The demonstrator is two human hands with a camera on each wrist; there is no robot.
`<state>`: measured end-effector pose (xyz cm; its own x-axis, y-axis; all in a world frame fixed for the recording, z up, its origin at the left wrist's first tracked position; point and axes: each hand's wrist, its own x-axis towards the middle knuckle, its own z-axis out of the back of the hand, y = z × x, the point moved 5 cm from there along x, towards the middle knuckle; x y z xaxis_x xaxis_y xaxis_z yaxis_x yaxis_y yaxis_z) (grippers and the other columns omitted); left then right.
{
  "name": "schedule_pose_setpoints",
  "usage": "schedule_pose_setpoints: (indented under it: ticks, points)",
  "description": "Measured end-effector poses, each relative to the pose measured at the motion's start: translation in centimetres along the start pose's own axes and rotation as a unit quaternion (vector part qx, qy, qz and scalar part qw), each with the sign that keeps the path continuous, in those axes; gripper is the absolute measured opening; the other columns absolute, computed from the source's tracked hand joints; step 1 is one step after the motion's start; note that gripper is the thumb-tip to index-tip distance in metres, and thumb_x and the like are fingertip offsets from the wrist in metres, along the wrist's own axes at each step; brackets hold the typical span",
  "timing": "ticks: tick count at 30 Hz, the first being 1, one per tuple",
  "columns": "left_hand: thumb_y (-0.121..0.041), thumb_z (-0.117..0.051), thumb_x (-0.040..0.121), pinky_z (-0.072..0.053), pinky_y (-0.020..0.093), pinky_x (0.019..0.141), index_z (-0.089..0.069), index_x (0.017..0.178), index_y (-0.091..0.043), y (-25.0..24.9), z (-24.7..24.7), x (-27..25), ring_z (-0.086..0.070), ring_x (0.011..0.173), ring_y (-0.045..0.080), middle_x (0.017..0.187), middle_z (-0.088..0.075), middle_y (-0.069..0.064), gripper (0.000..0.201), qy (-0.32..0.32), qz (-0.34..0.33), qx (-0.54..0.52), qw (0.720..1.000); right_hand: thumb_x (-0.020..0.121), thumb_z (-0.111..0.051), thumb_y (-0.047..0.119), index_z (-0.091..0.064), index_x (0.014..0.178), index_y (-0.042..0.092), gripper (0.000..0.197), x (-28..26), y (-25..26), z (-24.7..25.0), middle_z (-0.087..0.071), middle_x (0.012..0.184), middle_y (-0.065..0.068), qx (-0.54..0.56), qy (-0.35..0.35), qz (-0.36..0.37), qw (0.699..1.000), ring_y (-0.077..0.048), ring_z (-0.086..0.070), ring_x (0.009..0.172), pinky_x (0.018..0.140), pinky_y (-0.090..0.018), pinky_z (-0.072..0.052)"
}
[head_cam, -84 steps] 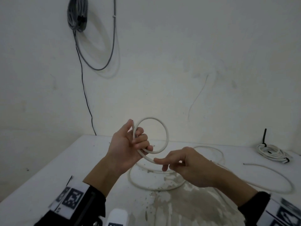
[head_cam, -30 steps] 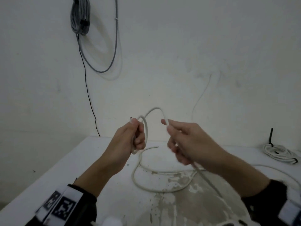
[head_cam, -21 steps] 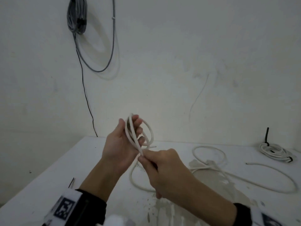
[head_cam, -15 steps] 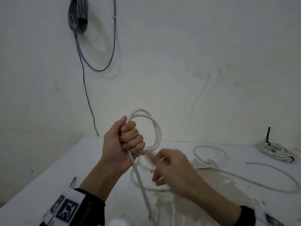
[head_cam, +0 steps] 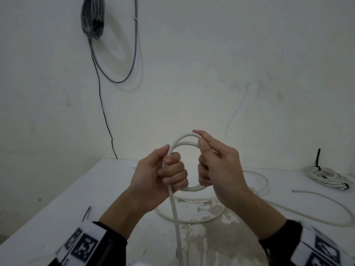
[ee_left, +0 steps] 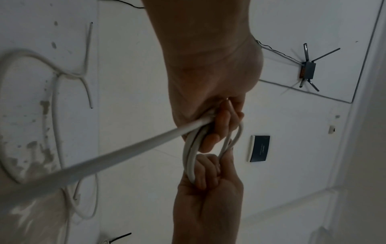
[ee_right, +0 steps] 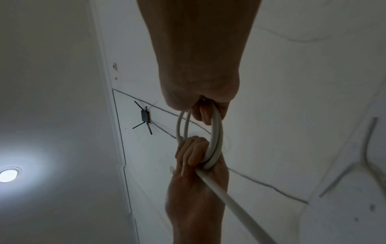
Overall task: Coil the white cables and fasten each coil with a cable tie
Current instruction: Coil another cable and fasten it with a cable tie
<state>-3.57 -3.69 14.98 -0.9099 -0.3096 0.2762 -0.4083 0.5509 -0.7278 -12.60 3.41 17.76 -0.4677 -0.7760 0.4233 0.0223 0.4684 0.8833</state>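
Observation:
A white cable coil point(head_cam: 187, 140) of two turns hangs upright above the table. My left hand point(head_cam: 171, 173) grips its left side, fingers curled round the strands. The coil's right side is held by my right hand point(head_cam: 208, 166), with thumb and forefinger at the top. From the left fist the cable's loose tail point(head_cam: 175, 223) runs down toward me, and more of it lies in loops on the table point(head_cam: 192, 220). The left wrist view shows the coil point(ee_left: 189, 158) between both hands, and the right wrist view shows it point(ee_right: 217, 140) too. A black cable tie point(head_cam: 86, 212) lies at front left.
A finished white coil point(head_cam: 326, 176) with a black tie sits at the back right of the white table point(head_cam: 57, 217). Another loose white cable point(head_cam: 326, 203) curves along the right side. A grey cable bundle point(head_cam: 92, 18) hangs on the wall.
My right hand rose from below the coil and took hold of its right side. The coil went from one turn to two and is rounder. The left hand kept its grip.

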Motion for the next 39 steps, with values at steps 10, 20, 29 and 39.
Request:
schedule_pose_setpoints:
  ticks: [10, 20, 29, 39]
  points:
    - [-0.046, -0.035, 0.088, -0.048, 0.031, 0.058, -0.050, 0.060, -0.008, -0.7, -0.9, 0.6, -0.033, 0.039, 0.013, 0.043, -0.031, -0.001, 0.049, -0.101, 0.022, 0.121, 0.987, 0.091, -0.058, 0.011, -0.074, 0.080, 0.025, 0.024, 1.0, 1.5, 1.0, -0.043, 0.044, -0.004, -0.250, -0.022, 0.130, 0.959, -0.011, -0.035, 0.039, 0.042, -0.027, -0.034]
    - [-0.043, -0.035, 0.097, -0.021, 0.019, 0.037, -0.031, 0.062, -0.015, -1.9, -1.5, 0.9, -0.017, 0.038, 0.009, 0.046, -0.022, -0.004, 0.045, -0.239, -0.119, 0.331, 0.905, 0.097, -0.051, 0.022, -0.059, 0.080, 0.003, 0.027, 1.6, -0.6, 0.8, -0.025, 0.042, 0.005, -0.039, -0.005, -0.073, 0.997, -0.009, -0.021, 0.034, 0.036, -0.017, -0.023]
    - [-0.035, -0.034, 0.099, -0.014, 0.011, 0.034, -0.025, 0.059, -0.020, -4.6, -2.5, 1.3, -0.014, 0.031, 0.006, 0.038, -0.019, -0.008, 0.044, -0.237, -0.225, 0.194, 0.925, 0.086, -0.053, 0.046, -0.056, 0.113, 0.015, 0.041, 0.1, -3.2, 0.2, -0.065, 0.094, -0.010, 0.109, 0.087, -0.163, 0.977, -0.022, -0.065, 0.081, 0.077, -0.038, -0.045]
    - [-0.041, -0.033, 0.099, -0.015, 0.012, 0.024, -0.028, 0.061, -0.020, -8.2, -0.5, -0.8, -0.018, 0.028, 0.002, 0.038, -0.021, -0.009, 0.043, -0.228, -0.246, 0.131, 0.933, 0.068, -0.055, 0.065, -0.043, 0.044, 0.020, 0.052, -1.5, -4.2, 4.4, -0.035, 0.039, 0.004, -0.263, 0.226, -0.224, 0.911, -0.011, -0.044, 0.033, 0.043, -0.019, -0.038]
